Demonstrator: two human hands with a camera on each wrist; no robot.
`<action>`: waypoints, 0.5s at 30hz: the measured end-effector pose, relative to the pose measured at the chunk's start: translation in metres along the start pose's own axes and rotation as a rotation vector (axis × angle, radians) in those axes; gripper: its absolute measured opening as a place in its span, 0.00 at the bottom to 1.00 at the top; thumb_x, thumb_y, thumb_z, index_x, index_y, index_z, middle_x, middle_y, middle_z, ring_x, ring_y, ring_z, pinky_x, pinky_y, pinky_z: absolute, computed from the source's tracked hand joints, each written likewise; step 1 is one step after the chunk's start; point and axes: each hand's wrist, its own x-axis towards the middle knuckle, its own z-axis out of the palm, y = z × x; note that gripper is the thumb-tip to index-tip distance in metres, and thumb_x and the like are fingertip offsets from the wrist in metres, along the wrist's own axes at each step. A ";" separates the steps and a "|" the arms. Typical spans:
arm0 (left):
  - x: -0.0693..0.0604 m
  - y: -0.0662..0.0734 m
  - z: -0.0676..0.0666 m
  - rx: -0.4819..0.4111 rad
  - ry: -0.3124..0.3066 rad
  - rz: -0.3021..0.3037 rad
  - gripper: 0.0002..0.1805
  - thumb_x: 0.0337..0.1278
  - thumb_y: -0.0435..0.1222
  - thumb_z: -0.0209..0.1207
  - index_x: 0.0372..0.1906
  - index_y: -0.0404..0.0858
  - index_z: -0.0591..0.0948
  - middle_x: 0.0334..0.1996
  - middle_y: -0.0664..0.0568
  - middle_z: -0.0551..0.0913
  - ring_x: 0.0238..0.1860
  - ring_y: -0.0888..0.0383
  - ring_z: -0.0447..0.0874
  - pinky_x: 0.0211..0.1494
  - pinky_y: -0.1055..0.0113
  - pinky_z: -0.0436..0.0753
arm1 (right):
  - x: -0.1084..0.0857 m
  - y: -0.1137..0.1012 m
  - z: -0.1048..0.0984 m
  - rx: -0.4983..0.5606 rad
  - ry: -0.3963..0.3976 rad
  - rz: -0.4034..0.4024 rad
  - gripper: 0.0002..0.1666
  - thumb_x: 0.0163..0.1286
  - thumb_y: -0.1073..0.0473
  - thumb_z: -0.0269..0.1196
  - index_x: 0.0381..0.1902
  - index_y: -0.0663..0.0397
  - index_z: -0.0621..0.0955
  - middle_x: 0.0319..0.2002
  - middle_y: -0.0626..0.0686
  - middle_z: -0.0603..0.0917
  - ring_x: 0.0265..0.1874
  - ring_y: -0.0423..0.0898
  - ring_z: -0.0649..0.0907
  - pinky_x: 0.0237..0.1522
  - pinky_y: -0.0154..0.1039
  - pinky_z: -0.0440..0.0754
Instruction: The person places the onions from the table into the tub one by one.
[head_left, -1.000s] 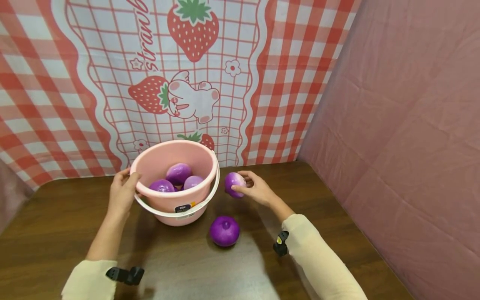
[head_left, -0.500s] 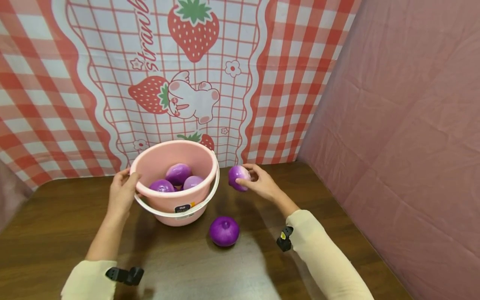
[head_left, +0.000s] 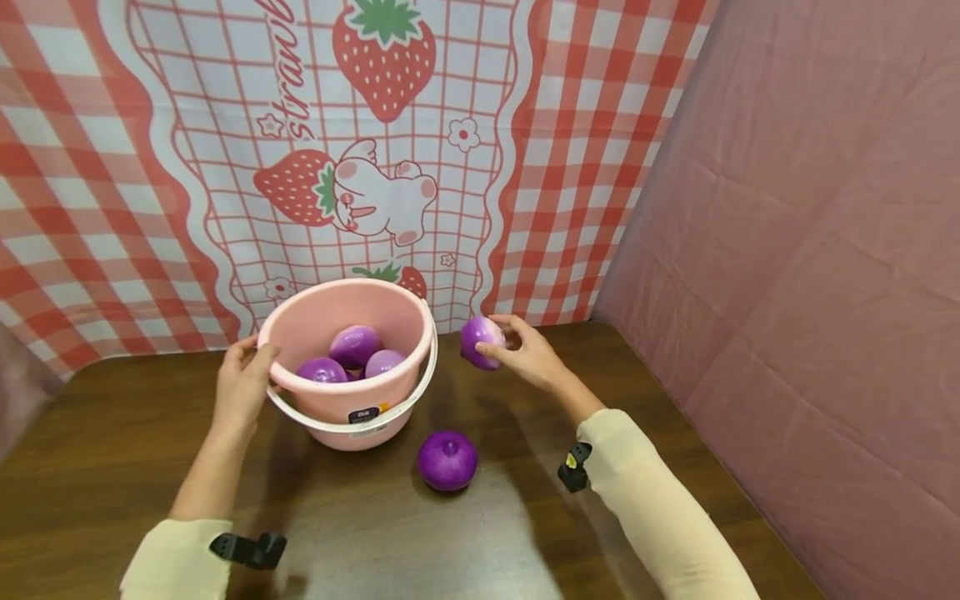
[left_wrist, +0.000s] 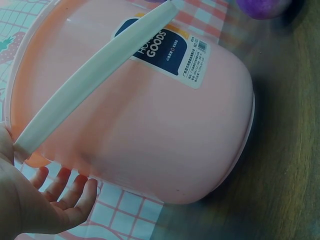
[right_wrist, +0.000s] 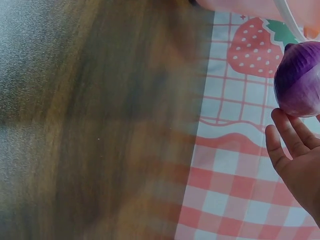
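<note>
In the head view my left hand [head_left: 242, 383] grips the left rim of a pink bucket [head_left: 326, 406], whose white handle [head_left: 408, 406] hangs down in front. The left wrist view shows this hand's fingers [left_wrist: 72, 195] curled along the bucket's outer side. Inside lie purple onions, among them one at the back [head_left: 356, 346] and a paler one [head_left: 385, 363]; the bottom is hidden. To the right of the bucket, my right hand [head_left: 531, 358] holds a purple-and-white onion [head_left: 478, 342] above the table between thumb and fingertips. Another purple onion [head_left: 447, 461] sits on the table in front.
The dark wooden table [head_left: 360, 517] carries everything. Behind it hangs a red-and-white checked cloth [head_left: 555, 192] with strawberry prints, close to the bucket's back. A pink cloth wall [head_left: 795, 233] borders the right side.
My right hand has moved a little up and to the right with its onion, farther from the bucket. The left hand, the bucket and the onion on the table have stayed put.
</note>
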 end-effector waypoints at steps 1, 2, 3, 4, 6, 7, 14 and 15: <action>0.000 0.000 0.000 -0.001 0.001 0.000 0.32 0.61 0.40 0.48 0.68 0.33 0.57 0.63 0.38 0.64 0.30 0.74 0.74 0.28 0.82 0.80 | 0.000 -0.001 -0.001 -0.002 0.002 -0.001 0.35 0.58 0.42 0.65 0.61 0.43 0.70 0.48 0.53 0.80 0.46 0.48 0.79 0.42 0.39 0.82; 0.000 0.000 0.000 -0.001 0.000 0.000 0.32 0.61 0.40 0.48 0.68 0.32 0.58 0.62 0.38 0.65 0.30 0.74 0.74 0.28 0.82 0.80 | 0.003 0.004 -0.001 -0.004 0.006 -0.004 0.35 0.57 0.40 0.65 0.61 0.42 0.71 0.47 0.52 0.80 0.45 0.47 0.79 0.42 0.38 0.82; 0.000 0.000 0.000 -0.001 0.000 0.000 0.32 0.61 0.40 0.49 0.68 0.32 0.58 0.61 0.39 0.66 0.30 0.74 0.74 0.28 0.82 0.80 | 0.004 0.003 -0.001 -0.005 0.009 -0.004 0.35 0.57 0.41 0.65 0.61 0.42 0.71 0.46 0.51 0.80 0.45 0.47 0.79 0.42 0.38 0.82; 0.000 0.000 0.000 -0.001 0.002 -0.001 0.32 0.61 0.40 0.49 0.68 0.32 0.58 0.59 0.41 0.67 0.30 0.74 0.74 0.27 0.81 0.80 | 0.004 0.003 -0.002 -0.009 0.012 -0.006 0.35 0.57 0.41 0.65 0.61 0.42 0.71 0.46 0.51 0.79 0.45 0.47 0.79 0.42 0.38 0.81; -0.001 0.000 0.001 -0.003 0.003 0.000 0.32 0.61 0.40 0.49 0.68 0.32 0.58 0.56 0.43 0.68 0.30 0.73 0.74 0.27 0.81 0.80 | 0.005 0.000 -0.003 -0.018 0.017 -0.008 0.34 0.57 0.41 0.65 0.60 0.42 0.71 0.46 0.51 0.80 0.45 0.47 0.79 0.42 0.39 0.81; -0.001 0.000 0.001 -0.003 0.004 -0.001 0.32 0.61 0.40 0.49 0.68 0.32 0.58 0.55 0.44 0.68 0.30 0.73 0.74 0.27 0.81 0.80 | 0.006 -0.001 -0.004 -0.022 0.020 -0.010 0.34 0.57 0.41 0.65 0.60 0.42 0.71 0.46 0.51 0.80 0.45 0.47 0.79 0.42 0.39 0.81; -0.001 0.001 0.001 -0.005 0.009 0.002 0.32 0.60 0.40 0.49 0.67 0.31 0.58 0.56 0.42 0.68 0.29 0.73 0.75 0.26 0.81 0.80 | 0.010 -0.007 -0.008 -0.040 0.029 -0.028 0.34 0.58 0.42 0.65 0.60 0.44 0.71 0.46 0.51 0.80 0.45 0.47 0.80 0.45 0.41 0.82; -0.001 0.001 0.001 -0.005 0.009 0.003 0.32 0.60 0.40 0.49 0.68 0.31 0.58 0.57 0.41 0.68 0.29 0.73 0.74 0.26 0.81 0.80 | 0.010 -0.008 -0.008 -0.044 0.029 -0.028 0.34 0.58 0.41 0.65 0.60 0.43 0.71 0.46 0.51 0.80 0.45 0.47 0.79 0.45 0.40 0.82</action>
